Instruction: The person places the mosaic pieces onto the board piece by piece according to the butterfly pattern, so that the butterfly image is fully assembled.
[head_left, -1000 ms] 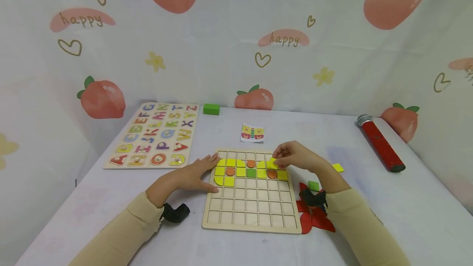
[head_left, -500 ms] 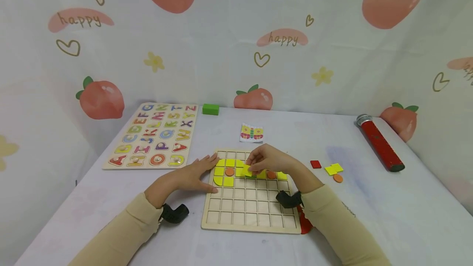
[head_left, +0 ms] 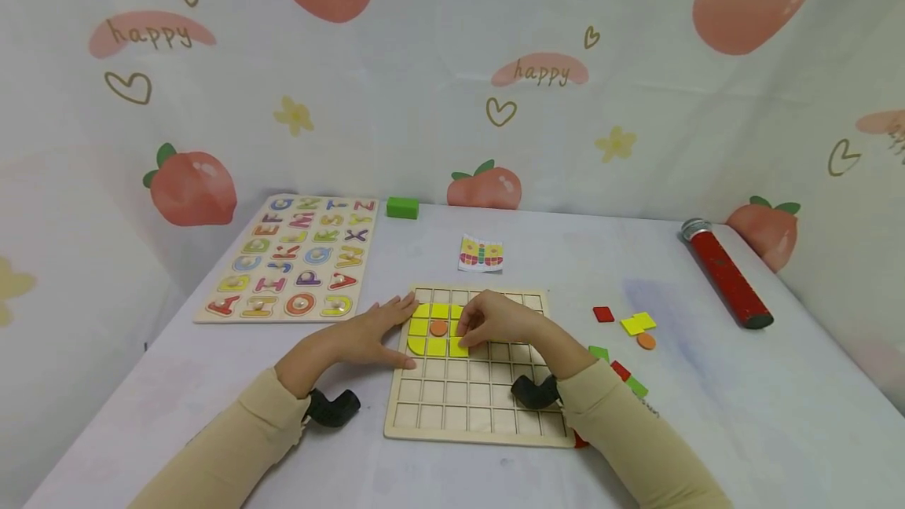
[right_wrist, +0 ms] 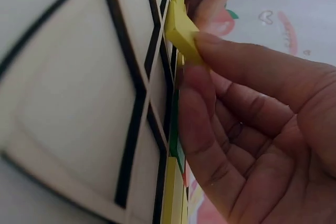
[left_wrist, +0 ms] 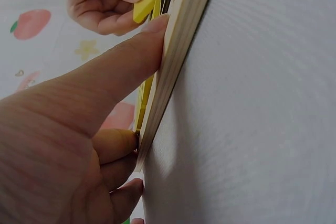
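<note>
A wooden grid board [head_left: 481, 416] lies on the table with yellow tiles [head_left: 419, 327] and an orange round tile [head_left: 438, 328] in its upper left cells. My right hand [head_left: 498, 319] pinches a yellow square tile [right_wrist: 184, 32] between thumb and index finger. One edge of that tile sits tilted at a cell in the third row, as the left wrist view also shows. Part of the filled rows is hidden behind this hand. My left hand [head_left: 368, 335] lies with fingers spread along the board's left edge, its thumb [left_wrist: 142, 43] resting against the rim.
Loose yellow tiles [head_left: 639, 324], a red tile [head_left: 603, 314] and an orange disc [head_left: 646, 342] lie right of the board. Behind it is a butterfly pattern card [head_left: 481, 254]. An alphabet board [head_left: 283, 309], a green block [head_left: 402, 208] and a red microphone [head_left: 728, 277] stand farther out.
My right hand has carried the yellow square tile from the board's upper right leftward and down to the third row. The left hand has stayed in place at the board's edge.
</note>
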### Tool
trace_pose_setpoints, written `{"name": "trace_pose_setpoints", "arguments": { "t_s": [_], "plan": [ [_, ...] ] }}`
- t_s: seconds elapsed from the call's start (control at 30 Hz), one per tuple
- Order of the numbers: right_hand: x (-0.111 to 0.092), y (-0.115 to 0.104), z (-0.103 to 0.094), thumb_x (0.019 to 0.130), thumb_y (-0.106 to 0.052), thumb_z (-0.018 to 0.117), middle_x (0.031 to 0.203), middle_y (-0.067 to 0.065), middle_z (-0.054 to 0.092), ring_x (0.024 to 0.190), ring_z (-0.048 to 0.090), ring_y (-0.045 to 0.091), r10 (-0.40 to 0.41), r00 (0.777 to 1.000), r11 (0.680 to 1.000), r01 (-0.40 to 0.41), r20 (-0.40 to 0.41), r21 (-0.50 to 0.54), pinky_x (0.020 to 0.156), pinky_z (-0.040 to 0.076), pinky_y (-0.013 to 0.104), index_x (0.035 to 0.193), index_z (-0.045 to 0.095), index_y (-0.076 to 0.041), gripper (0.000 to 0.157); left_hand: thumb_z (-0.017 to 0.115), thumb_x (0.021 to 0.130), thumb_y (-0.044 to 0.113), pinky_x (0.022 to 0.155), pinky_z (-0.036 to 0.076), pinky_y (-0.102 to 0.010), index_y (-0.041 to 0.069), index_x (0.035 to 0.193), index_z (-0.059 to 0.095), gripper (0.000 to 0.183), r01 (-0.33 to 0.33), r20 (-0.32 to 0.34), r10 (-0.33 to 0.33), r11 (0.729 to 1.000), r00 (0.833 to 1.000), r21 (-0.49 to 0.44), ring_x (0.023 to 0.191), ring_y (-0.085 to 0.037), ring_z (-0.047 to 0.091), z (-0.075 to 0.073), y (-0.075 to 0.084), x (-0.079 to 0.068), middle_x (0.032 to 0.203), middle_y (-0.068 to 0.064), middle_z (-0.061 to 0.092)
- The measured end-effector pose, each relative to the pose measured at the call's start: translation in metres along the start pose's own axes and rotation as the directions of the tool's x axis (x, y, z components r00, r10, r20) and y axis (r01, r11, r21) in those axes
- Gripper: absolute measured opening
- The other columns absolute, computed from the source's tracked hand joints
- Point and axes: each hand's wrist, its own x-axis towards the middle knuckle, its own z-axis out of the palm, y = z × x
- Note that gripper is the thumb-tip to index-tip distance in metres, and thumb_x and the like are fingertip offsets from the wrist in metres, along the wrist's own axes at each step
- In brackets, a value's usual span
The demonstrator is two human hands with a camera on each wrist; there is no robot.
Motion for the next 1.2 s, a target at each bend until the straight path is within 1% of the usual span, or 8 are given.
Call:
{"name": "trace_pose_setpoints", "arguments": {
  "t_s": [0.13,0.4,0.7,0.93,1.13,1.2],
  "plan": [
    [-0.001,-0.001,0.001,0.079,-0.009,0.073,0.071,0.000,0.062,0.063,0.053,0.007,-0.029,1.000,0.998,0.028,-0.010,-0.052,0.061,0.046,0.018,0.081,0.067,-0.003,0.009,0.070,0.074,0.056,0.118,0.008,-0.051,0.020,0.150,0.017,0.100,0.005,0.002,-0.005,1.000,1.000,-0.004,0.146,-0.028,0.003,0.000,0.000,0.000,0.159,0.003,0.005],
    [-0.005,-0.004,0.001,0.079,-0.008,0.073,0.072,0.000,0.060,0.063,0.050,0.007,-0.057,0.998,0.996,0.056,-0.008,-0.070,0.059,0.045,0.017,0.081,0.066,-0.002,0.009,0.070,0.074,0.055,0.117,0.008,-0.052,0.018,0.150,0.018,0.099,-0.003,0.000,0.003,1.000,1.000,-0.015,0.146,-0.030,0.003,0.000,0.000,0.000,0.159,0.002,0.005],
    [-0.004,-0.005,0.002,0.079,-0.006,0.072,0.074,0.001,0.061,0.064,0.051,0.007,-0.070,0.997,0.995,0.069,-0.013,-0.076,0.060,0.047,0.017,0.079,0.065,-0.002,0.008,0.070,0.075,0.054,0.117,0.008,-0.052,0.018,0.150,0.018,0.098,-0.004,-0.002,0.004,1.000,1.000,-0.011,0.146,-0.029,0.003,0.000,0.001,0.001,0.159,0.002,0.006],
    [-0.006,-0.005,0.001,0.080,-0.007,0.072,0.076,0.000,0.064,0.066,0.054,0.006,-0.051,0.999,0.994,0.051,-0.006,-0.102,0.064,0.048,0.017,0.081,0.067,-0.004,0.006,0.070,0.074,0.055,0.118,0.008,-0.051,0.019,0.150,0.018,0.099,0.003,-0.006,-0.003,1.000,1.000,-0.015,0.146,-0.028,0.004,0.001,0.000,0.001,0.159,0.003,0.006],
    [-0.016,0.003,-0.006,0.079,-0.010,0.073,0.077,-0.001,0.066,0.068,0.056,0.007,-0.041,0.999,0.997,0.041,-0.007,-0.058,0.065,0.049,0.019,0.082,0.068,-0.006,0.006,0.070,0.074,0.056,0.118,0.009,-0.050,0.021,0.150,0.017,0.099,0.008,-0.006,-0.008,1.000,1.000,0.006,0.146,-0.027,0.004,0.001,0.001,0.001,0.158,0.004,0.006],
    [-0.022,0.007,-0.009,0.080,-0.012,0.072,0.077,-0.001,0.066,0.068,0.056,0.008,-0.024,1.000,0.999,0.024,-0.011,-0.035,0.066,0.050,0.020,0.082,0.069,-0.006,0.007,0.070,0.074,0.055,0.118,0.008,-0.050,0.019,0.150,0.017,0.099,0.001,-0.006,-0.001,1.000,1.000,0.008,0.146,-0.028,0.003,0.001,0.001,0.001,0.159,0.003,0.006]
  ]
}}
